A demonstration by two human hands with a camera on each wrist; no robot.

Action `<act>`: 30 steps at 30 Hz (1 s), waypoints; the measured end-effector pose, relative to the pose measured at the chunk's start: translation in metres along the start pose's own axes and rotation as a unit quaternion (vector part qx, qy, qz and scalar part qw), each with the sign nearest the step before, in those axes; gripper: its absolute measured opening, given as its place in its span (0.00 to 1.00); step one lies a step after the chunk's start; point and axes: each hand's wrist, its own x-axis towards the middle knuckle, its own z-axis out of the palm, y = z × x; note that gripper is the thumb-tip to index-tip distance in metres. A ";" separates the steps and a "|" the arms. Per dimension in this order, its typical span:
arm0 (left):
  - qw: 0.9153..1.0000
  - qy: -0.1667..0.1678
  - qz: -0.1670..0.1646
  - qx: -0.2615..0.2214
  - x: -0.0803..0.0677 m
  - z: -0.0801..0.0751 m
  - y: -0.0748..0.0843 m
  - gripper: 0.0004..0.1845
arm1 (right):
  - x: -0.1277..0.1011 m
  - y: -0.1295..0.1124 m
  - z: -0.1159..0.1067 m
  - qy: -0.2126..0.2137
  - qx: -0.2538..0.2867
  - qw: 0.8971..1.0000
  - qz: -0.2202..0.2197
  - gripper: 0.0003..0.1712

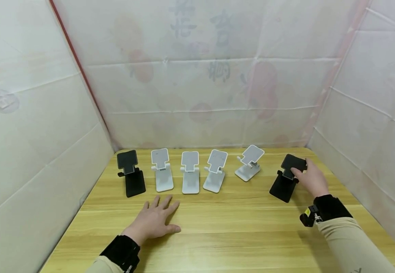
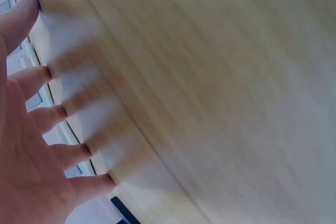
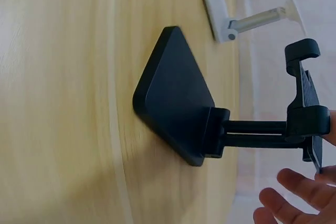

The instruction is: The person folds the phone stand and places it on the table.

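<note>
Head view first: a row of six phone stands runs along the back of the wooden worktop (image 1: 238, 231), which is closed in on three sides by pale sheeting (image 1: 200, 87). At the far right of the row stands a black phone stand (image 1: 287, 177), turned at an angle to the others, its flat base on the wood and its cradle plate raised on a short arm. The right hand (image 1: 311, 178) is on that cradle plate: its fingers lie over the plate's top and near edge, touching it. Whether they pinch the plate or only rest on it I cannot tell from here. The right wrist view shows the same stand (image 3: 176, 124) side-on, base flat on the wood, arm reaching out to the cradle, with loosely bent fingertips (image 3: 294, 187) just beside the cradle rather than clamped on it.

The left hand (image 1: 154, 222) lies flat on the worktop, palm down, fingers straight and spread, holding nothing. It sits just in front of the white stands (image 1: 190, 172), near them but not touching. The left wrist view shows its fingers (image 2: 37, 80) splayed over the wood.

Another black stand (image 1: 130, 172) closes the row's left end, and one white stand (image 1: 250, 163) stands between the middle group and the right-hand black one.
</note>
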 end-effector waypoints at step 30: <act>1.000 0.009 0.003 -0.001 0.000 0.002 -0.001 0.46 | 0.002 0.014 0.008 -0.012 0.213 0.970 0.118 0.26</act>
